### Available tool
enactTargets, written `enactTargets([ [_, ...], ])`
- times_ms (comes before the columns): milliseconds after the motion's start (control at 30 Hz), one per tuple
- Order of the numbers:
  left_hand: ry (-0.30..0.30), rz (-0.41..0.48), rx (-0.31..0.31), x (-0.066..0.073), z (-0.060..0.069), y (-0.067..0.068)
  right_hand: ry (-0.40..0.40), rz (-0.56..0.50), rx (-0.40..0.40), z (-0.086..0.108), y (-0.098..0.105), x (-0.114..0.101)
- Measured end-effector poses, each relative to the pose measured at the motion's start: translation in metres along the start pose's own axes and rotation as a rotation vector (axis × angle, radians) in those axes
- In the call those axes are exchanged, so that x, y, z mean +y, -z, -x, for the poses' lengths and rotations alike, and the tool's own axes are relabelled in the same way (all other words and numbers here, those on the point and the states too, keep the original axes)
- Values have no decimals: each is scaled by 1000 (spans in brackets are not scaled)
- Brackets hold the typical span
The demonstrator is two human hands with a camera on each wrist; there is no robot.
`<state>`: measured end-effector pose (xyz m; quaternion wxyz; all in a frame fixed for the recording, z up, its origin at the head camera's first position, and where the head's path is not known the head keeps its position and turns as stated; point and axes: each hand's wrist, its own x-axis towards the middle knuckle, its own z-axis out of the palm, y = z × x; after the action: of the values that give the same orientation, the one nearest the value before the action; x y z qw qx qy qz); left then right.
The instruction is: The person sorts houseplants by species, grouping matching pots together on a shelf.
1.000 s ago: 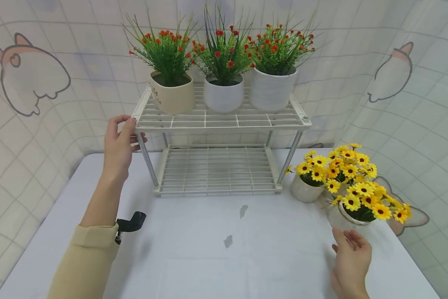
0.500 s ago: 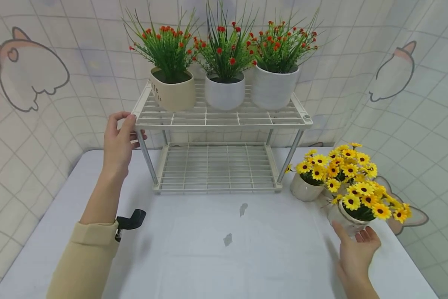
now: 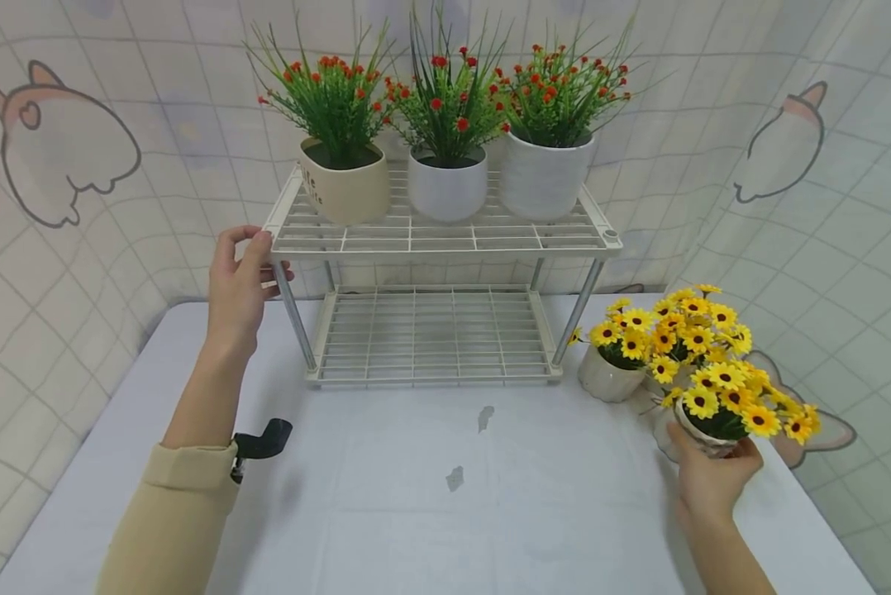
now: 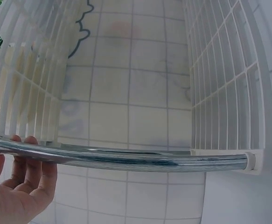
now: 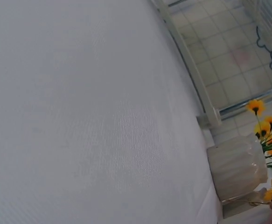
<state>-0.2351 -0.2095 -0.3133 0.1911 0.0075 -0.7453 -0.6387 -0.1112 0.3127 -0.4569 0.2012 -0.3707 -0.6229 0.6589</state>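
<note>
My left hand (image 3: pixel 235 289) grips the front left corner of a white two-tier wire rack (image 3: pixel 445 250). In the left wrist view its fingers (image 4: pixel 33 175) lie about the end of a shiny metal post (image 4: pixel 140 159). At the right, my right hand (image 3: pixel 713 487) holds a small pale flowerpot (image 3: pixel 707 445) with yellow daisy-like flowers (image 3: pixel 726 377), thumb on one side and fingers on the other. The fingers' far ends are hidden by the pot. Beside it stands another pale pot of yellow flowers (image 3: pixel 611 376); more yellow blooms behind crowd together, their pot mostly hidden.
Three pots with red flowers and grass line the top tier: a cream pot (image 3: pixel 349 194), a white pot (image 3: pixel 448 188) and a larger white pot (image 3: pixel 545 180). The lower tier (image 3: pixel 426 335) is bare wire. A white cloth (image 3: pixel 386 496) with two grey patches covers the table.
My right hand has moved up and forward to the nearest yellow flowerpot and taken hold of it. The left hand stays on the rack's corner.
</note>
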Motion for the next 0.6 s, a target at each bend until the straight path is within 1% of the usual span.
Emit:
enactTargets([
  [200, 4, 31, -2, 0, -2, 0, 30, -35, 8, -11, -1, 3],
  [367, 5, 25, -2, 0, -1, 1, 65, -62, 1, -17, -3, 4],
  [467, 10, 24, -3, 1, 0, 1, 65, -63, 13, -19, -3, 4],
  [600, 8, 27, -3, 1, 0, 0, 42, -62, 43, -19, -3, 5],
])
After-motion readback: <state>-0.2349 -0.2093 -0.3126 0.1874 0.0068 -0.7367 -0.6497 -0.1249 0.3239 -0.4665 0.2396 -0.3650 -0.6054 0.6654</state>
